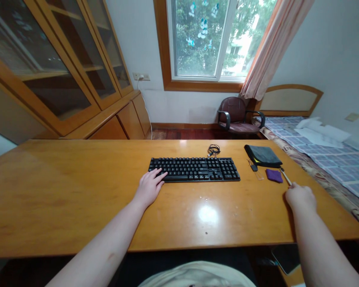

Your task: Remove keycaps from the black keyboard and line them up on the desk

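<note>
A black full-size keyboard lies across the middle of the table. My left hand rests on its left end, fingers stretched and spread over the keys. Far to the right, my right hand is closed at the near end of a slim pale stick with a dark tip, which looks like a small brush. Its fingertips are hidden beneath the hand. Just left of the stick is a folded purple cloth. Behind that lies a folded dark grey cloth with a bit of yellow showing at its edge.
A coiled black cable sits behind the keyboard. Near the cloths are a small black item and a thin clear or wire piece. The wooden table borders a bed at right; a chair stands beyond.
</note>
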Demonstrator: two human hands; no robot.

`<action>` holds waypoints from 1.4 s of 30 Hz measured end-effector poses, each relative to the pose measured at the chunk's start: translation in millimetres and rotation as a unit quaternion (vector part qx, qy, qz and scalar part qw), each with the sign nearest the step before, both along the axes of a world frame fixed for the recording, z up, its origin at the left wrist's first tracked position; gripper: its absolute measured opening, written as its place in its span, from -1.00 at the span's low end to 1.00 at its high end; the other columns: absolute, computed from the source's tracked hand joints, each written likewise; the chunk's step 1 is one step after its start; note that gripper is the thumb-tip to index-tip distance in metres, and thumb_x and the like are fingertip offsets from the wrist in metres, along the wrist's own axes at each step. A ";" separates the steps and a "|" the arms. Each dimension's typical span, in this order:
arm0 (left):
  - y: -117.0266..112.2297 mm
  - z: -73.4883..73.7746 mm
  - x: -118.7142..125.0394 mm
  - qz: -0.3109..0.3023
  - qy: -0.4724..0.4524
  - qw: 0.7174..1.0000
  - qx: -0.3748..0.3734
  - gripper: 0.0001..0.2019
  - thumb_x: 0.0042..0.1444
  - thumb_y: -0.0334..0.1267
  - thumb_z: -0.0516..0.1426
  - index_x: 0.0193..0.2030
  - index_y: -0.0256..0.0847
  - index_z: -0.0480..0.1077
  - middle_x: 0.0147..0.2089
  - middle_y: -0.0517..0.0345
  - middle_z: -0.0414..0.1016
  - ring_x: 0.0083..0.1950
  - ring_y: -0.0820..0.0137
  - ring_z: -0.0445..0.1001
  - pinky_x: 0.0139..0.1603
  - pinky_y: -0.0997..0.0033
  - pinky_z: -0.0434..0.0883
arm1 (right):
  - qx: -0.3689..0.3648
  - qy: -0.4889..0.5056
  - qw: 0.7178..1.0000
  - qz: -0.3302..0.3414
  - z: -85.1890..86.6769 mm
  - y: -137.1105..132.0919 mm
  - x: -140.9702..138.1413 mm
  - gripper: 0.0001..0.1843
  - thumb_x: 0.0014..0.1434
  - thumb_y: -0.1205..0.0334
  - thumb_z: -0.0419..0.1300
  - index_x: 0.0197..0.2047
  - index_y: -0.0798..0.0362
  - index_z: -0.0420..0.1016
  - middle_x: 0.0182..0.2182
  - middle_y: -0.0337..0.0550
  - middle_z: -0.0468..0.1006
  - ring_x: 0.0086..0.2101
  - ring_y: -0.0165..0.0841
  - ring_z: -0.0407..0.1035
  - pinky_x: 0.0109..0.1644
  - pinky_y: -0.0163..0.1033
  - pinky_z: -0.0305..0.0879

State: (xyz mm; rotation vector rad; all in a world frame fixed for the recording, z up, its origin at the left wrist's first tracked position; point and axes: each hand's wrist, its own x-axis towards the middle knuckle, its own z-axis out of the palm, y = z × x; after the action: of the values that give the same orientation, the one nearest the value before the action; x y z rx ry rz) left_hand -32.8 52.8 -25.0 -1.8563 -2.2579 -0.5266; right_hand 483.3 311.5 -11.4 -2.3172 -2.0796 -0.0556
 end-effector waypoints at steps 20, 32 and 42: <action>0.2 -0.5 -1.3 -0.005 -0.021 1.000 -0.001 -0.63 0.16 -0.18 0.01 0.12 0.04 0.33 0.21 0.10 0.30 0.23 0.17 0.21 0.21 0.05 0.14 | 0.107 0.024 0.992 -0.066 -2.7 -18.7 -23.8 -0.48 0.15 0.09 -0.09 -0.02 0.25 0.46 -0.13 0.38 0.39 -0.09 0.12 0.31 -0.20 0.04 0.23; -1.8 -0.7 -2.6 -0.010 -0.066 0.997 0.045 -0.65 0.14 -0.19 0.01 0.07 0.00 0.37 0.20 0.05 0.29 0.23 0.13 0.21 0.20 0.01 0.17 | 0.038 0.058 0.996 0.064 15.1 16.6 -132.7 -0.50 0.11 -0.02 0.03 -0.09 0.23 0.44 -0.19 0.22 0.50 -0.15 -0.04 0.39 -0.13 -0.06 0.28; -3.9 -10.8 -17.8 0.116 -0.298 0.930 0.179 -0.42 0.08 -0.13 0.11 0.25 -0.15 0.11 0.39 -0.08 -0.23 0.36 0.10 -0.08 0.32 0.00 -0.02 | 0.006 0.034 0.998 0.050 3.5 14.3 -138.3 -0.60 0.14 0.13 0.01 -0.06 0.22 0.41 -0.12 0.24 0.44 -0.09 -0.01 0.36 -0.11 -0.01 0.29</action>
State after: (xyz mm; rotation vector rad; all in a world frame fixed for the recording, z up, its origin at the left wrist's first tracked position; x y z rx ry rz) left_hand -50.6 48.9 -35.8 -1.3423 -2.4445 -1.5072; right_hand 345.0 325.8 -7.8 -2.1734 -2.1511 0.0132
